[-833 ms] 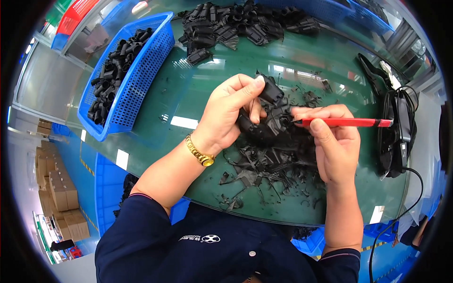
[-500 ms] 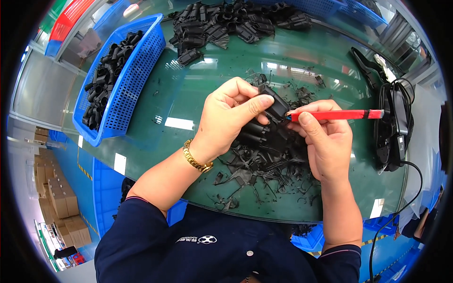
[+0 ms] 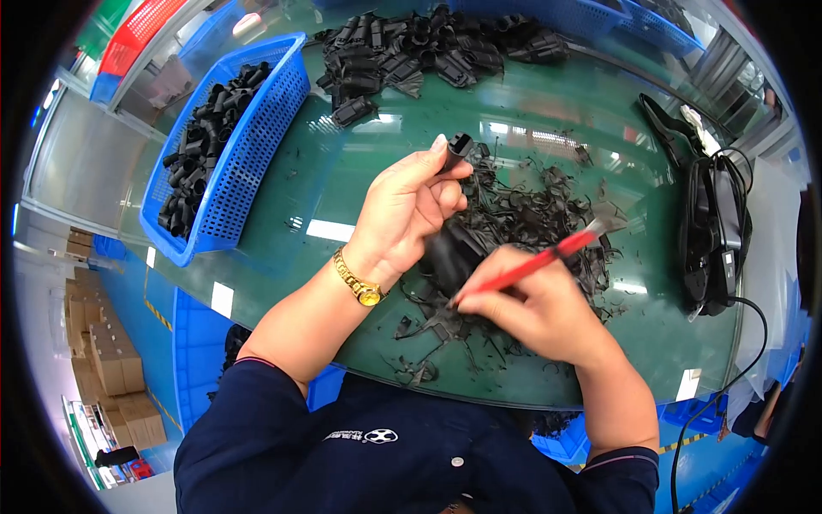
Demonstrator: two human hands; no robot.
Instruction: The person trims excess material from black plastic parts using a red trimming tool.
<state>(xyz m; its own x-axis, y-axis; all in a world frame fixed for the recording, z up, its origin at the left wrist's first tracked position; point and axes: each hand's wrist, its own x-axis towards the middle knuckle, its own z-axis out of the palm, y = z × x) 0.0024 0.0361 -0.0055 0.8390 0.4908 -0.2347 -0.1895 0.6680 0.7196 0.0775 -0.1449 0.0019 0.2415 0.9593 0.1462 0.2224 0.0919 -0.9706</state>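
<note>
My left hand (image 3: 401, 210) grips a small black moulded part (image 3: 459, 147) between thumb and fingers, its rectangular hollow end turned up. Closed around a slim red-handled tool (image 3: 533, 265), my right hand (image 3: 548, 315) is lower and nearer to me, slightly blurred. The tool's rear end points up and right; its working tip, by my thumb, is too blurred to make out. Between and below my hands lie a larger black tubular part (image 3: 452, 255) and many thin black scraps (image 3: 592, 264), spread over the green tabletop (image 3: 342, 184).
At the left stands a blue perforated basket (image 3: 248, 163) full of black tubular pieces. A heap of black moulded parts (image 3: 458, 64) lies along the far side. On the right is a black device (image 3: 711, 231) with a cable (image 3: 765, 343) running past the table edge.
My hands have moved apart. The left has turned the black part upright and farther from the tool; the right has swung down and left, bringing the red-handled tool toward the scraps.
</note>
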